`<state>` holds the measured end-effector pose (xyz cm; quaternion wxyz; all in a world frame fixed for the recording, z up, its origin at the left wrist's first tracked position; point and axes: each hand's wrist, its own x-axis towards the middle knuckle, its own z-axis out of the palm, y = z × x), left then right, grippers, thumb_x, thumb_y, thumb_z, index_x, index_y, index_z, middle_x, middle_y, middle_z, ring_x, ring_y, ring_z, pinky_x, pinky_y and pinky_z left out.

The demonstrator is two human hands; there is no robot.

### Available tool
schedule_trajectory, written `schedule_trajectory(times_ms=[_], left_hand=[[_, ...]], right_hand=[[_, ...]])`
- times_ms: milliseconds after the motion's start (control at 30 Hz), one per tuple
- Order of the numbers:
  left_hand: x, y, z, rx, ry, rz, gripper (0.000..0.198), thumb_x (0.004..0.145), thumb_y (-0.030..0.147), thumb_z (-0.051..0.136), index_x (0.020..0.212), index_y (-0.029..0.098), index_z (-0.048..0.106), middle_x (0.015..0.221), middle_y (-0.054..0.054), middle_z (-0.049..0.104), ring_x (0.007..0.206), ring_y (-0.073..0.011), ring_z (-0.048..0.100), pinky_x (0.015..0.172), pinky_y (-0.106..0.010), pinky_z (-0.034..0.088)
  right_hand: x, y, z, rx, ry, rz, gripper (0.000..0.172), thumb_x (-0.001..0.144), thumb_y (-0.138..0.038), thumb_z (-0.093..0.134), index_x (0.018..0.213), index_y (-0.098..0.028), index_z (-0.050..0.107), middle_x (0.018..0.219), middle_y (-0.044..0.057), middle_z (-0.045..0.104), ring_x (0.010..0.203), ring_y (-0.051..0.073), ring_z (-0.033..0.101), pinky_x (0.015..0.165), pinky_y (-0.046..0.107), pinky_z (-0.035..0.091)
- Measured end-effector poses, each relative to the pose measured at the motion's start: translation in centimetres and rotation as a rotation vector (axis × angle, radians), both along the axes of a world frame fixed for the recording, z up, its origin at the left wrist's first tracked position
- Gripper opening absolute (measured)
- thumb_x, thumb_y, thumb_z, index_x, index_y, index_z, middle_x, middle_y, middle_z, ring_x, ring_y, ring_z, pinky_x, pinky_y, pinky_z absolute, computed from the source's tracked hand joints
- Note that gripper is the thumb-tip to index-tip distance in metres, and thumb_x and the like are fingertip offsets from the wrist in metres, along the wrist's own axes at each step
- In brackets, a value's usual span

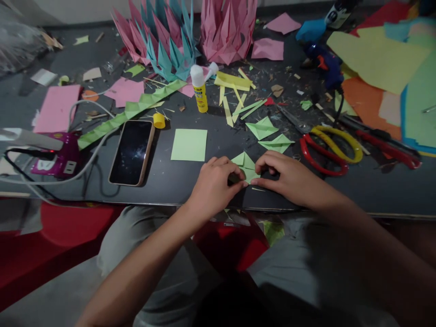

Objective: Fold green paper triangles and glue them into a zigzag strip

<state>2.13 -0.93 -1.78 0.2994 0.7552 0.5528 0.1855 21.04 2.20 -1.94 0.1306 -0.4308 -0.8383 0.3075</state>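
Note:
A light green folded paper point(245, 164) lies near the table's front edge, pinched at both sides. My left hand point(219, 181) is closed on its left side, thumb at the lower corner. My right hand point(284, 175) grips the right side, its thumb and index finger on the edge. Just beyond are two folded green paper pieces point(262, 128), pointed at their ends. A flat green paper square point(189, 145) rests to the left of my hands. Parts of the held paper are hidden behind my fingers.
Behind stand a glue stick point(200, 93) and pink and blue folded-paper structures point(229, 36). Scissors point(329, 147), a box cutter point(388, 145) and a glue gun point(325, 66) lie right. A phone point(131, 152), a purple power adapter point(59, 156) and cables are left. Paper scraps litter the table.

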Motion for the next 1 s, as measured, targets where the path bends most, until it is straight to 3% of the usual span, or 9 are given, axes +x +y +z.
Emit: schedule_trajectory(times_ms=[233, 567, 733, 833, 1000], left_hand=[[-1.0, 0.4, 0.5, -0.099, -0.111, -0.047, 0.011, 0.071, 0.011, 0.066, 0.079, 0.018, 0.062, 0.083, 0.0, 0.062, 0.081, -0.0161, 0.053, 0.075, -0.029, 0.041], [-0.9, 0.0, 0.5, -0.006, -0.028, -0.094, 0.009, 0.076, 0.019, 0.062, 0.084, 0.02, 0.066, 0.086, -0.002, 0.063, 0.082, -0.018, 0.054, 0.077, -0.031, 0.042], [0.3, -1.1, -0.2, 0.16, 0.099, 0.021, 0.03, 0.081, 0.045, 0.055, 0.077, 0.017, 0.063, 0.08, -0.005, 0.059, 0.08, -0.0202, 0.053, 0.075, -0.034, 0.04], [0.5, -1.4, -0.6, 0.225, 0.165, 0.051, 0.021, 0.081, 0.038, 0.058, 0.079, 0.017, 0.061, 0.082, -0.005, 0.059, 0.082, -0.021, 0.052, 0.073, -0.034, 0.039], [-1.4, -0.1, -0.2, 0.145, 0.07, -0.014, 0.005, 0.078, 0.02, 0.062, 0.083, 0.018, 0.061, 0.087, -0.003, 0.061, 0.084, -0.0188, 0.055, 0.076, -0.033, 0.041]], right_hand=[[0.9, 0.8, 0.0, -0.093, 0.028, 0.069, 0.01, 0.078, -0.028, 0.058, 0.08, -0.022, 0.051, 0.08, 0.002, 0.054, 0.065, 0.013, 0.049, 0.058, 0.025, 0.042], [1.6, 1.3, -0.2, -0.145, 0.113, 0.07, 0.016, 0.077, -0.033, 0.058, 0.086, -0.02, 0.057, 0.085, 0.005, 0.06, 0.065, 0.013, 0.055, 0.057, 0.026, 0.047], [0.8, 0.7, -0.4, 0.087, 0.177, 0.002, 0.013, 0.084, -0.031, 0.052, 0.09, -0.023, 0.059, 0.1, 0.006, 0.065, 0.095, 0.021, 0.059, 0.085, 0.038, 0.046], [0.2, 0.4, -0.7, 0.204, 0.081, 0.099, 0.021, 0.086, -0.028, 0.048, 0.102, -0.023, 0.059, 0.107, 0.007, 0.064, 0.106, 0.023, 0.055, 0.091, 0.044, 0.043], [0.1, 0.5, -0.8, 0.263, -0.004, 0.153, 0.026, 0.088, -0.027, 0.044, 0.111, -0.021, 0.056, 0.112, 0.008, 0.063, 0.107, 0.023, 0.054, 0.091, 0.045, 0.043]])
